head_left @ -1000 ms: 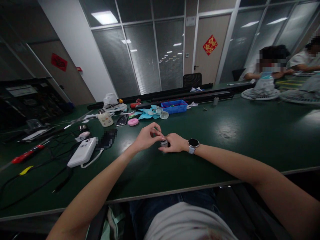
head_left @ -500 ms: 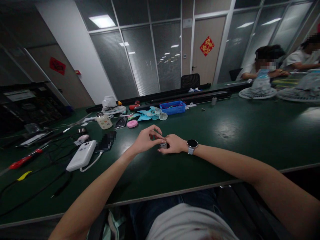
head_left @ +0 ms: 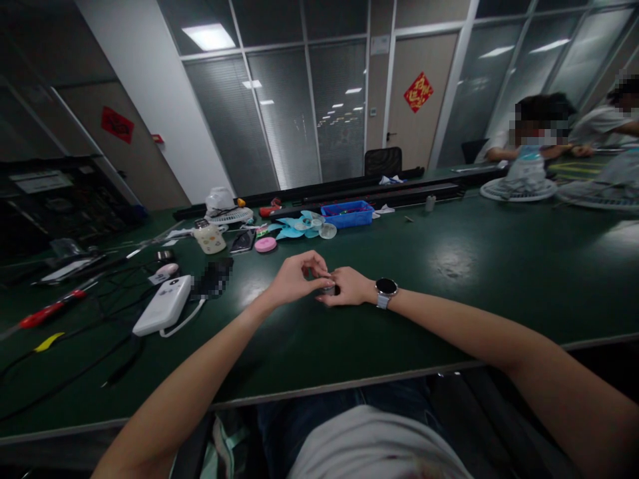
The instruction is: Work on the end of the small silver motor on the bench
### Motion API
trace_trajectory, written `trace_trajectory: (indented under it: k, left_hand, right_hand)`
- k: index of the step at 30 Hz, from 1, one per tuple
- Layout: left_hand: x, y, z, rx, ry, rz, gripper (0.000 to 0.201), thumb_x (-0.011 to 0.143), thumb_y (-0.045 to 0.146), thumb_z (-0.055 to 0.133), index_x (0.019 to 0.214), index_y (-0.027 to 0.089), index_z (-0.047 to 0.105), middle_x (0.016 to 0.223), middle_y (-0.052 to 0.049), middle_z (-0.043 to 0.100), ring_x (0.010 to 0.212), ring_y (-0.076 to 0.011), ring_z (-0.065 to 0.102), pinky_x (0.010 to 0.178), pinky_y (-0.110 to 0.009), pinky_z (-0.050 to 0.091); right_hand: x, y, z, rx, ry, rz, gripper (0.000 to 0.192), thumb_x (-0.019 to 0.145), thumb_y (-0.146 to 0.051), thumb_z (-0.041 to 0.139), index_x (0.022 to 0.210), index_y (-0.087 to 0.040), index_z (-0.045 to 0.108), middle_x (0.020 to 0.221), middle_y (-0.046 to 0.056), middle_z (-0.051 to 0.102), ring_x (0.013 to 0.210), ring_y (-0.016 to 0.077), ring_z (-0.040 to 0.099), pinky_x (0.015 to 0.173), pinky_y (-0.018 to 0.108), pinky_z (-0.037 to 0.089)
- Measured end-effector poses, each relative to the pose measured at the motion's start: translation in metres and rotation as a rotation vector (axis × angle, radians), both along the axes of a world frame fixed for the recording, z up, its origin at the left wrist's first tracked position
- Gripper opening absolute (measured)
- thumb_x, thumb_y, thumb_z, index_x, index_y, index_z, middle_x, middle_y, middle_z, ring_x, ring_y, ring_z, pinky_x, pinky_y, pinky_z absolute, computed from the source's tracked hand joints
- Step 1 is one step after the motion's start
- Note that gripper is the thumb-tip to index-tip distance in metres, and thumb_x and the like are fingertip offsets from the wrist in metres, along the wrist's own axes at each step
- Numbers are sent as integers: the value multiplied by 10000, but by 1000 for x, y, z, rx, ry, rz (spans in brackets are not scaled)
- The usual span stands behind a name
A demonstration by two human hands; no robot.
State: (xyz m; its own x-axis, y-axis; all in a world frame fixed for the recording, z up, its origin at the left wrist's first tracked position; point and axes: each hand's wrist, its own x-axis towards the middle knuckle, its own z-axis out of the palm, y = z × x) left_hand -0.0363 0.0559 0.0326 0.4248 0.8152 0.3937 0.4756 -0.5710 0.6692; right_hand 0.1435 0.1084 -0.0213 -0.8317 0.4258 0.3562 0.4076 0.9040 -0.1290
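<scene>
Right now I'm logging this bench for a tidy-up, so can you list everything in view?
small part: one, silvery, pinched between both hands on the table
table: one, dark green, across the view
power bank: one, white, left of the hands
pink disc: one, beyond the hands
fan blade: one, light blue, beside the disc
blue tray: one, far middle
bottle: one, cream, far left of middle
screwdriver: one, red handle, far left
cables: several, black, left edge
fan grille: one, white, by the co-workers at far right
watch: one, dark face, right wrist
left hand: on the part
right hand: on the part
</scene>
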Motion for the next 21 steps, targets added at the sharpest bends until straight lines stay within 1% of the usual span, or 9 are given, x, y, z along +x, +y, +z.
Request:
trace_trajectory:
  k: [4, 10, 16, 21]
  left_hand:
    - [1, 0, -1, 3, 5, 0, 241, 719, 246, 767, 844, 167, 576, 777, -14, 727, 720, -163, 684, 644, -254, 473]
    - [3, -1, 0, 8, 11, 8, 215, 723, 258, 758, 832, 171, 594, 770, -9, 714, 701, -156, 664, 631, -254, 465]
    - [7, -4, -2, 2, -12, 19, 192, 732, 274, 753, 798, 166, 610, 712, -3, 678, 652, -144, 634, 600, -248, 459]
    - [9, -4, -5, -10, -38, 15, 187, 742, 277, 746, 784, 165, 603, 708, -1, 670, 650, -138, 631, 596, -240, 463]
  right_hand:
    - [0, 0, -1, 0, 5, 0, 442, 891, -533, 510, 751, -138, 650, 657, 47, 614, 582, 142, 507, 560, 254, 267]
    - [-1, 1, -2, -6, 8, -2, 422, 882, -524, 533, 743, -141, 646, 651, 41, 609, 592, 145, 508, 562, 252, 267]
    - [0, 3, -4, -9, 20, -5, 443, 877, -537, 533, 699, -142, 628, 627, 30, 589, 554, 128, 466, 553, 257, 246]
    - [1, 4, -4, -11, 35, 8, 443, 876, -540, 532, 686, -150, 624, 615, 17, 567, 546, 121, 451, 554, 253, 243]
